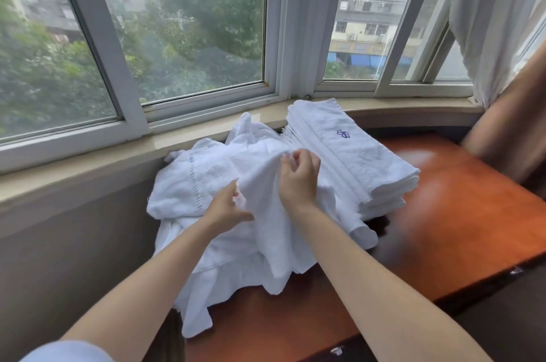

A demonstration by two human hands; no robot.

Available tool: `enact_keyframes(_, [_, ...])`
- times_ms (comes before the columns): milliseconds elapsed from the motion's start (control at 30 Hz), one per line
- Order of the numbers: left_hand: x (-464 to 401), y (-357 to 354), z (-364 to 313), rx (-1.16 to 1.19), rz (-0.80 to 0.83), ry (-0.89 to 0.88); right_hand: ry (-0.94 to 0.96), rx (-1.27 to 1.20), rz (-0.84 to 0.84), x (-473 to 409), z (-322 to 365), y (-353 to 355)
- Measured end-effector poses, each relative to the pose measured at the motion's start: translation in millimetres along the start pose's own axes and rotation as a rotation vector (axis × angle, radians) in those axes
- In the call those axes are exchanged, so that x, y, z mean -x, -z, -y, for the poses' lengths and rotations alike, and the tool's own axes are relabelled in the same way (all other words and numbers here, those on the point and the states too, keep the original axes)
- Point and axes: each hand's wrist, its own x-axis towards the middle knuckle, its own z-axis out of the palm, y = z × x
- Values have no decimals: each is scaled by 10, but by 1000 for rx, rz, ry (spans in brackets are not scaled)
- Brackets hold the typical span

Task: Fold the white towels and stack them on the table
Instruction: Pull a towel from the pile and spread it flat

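On desk: loose towel is pinched by both hands — left, right.
Behind: folded stack is set by window.

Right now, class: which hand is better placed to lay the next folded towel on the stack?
Right hand: it pinches the loose towel right beside the folded stack; the left hand grips farther away.

Your left hand and right hand pinch a loose towel mid-frame; the folded stack sits right of it on the table.
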Motion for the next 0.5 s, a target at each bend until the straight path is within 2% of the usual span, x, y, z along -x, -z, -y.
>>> enact_keyframes(133, [129, 25, -154, 105, -39, -34, 118, -288, -91, -56, 553, 196])
enact_keyframes(267, [238, 96, -401, 418, 3, -18, 153, -274, -129, -154, 713, 366])
enact_keyframes(367, [309, 199, -529, 649, 4, 49, -37, -125, -148, -248, 463, 477])
enact_keyframes(433, [321, 284, -595, 694, -53, 35, -236, -7, -161, -232, 151, 537])
enact_keyframes(500, [315, 368, -693, 714, -126, -3, -336, 76, -151, -140, -88, 562])
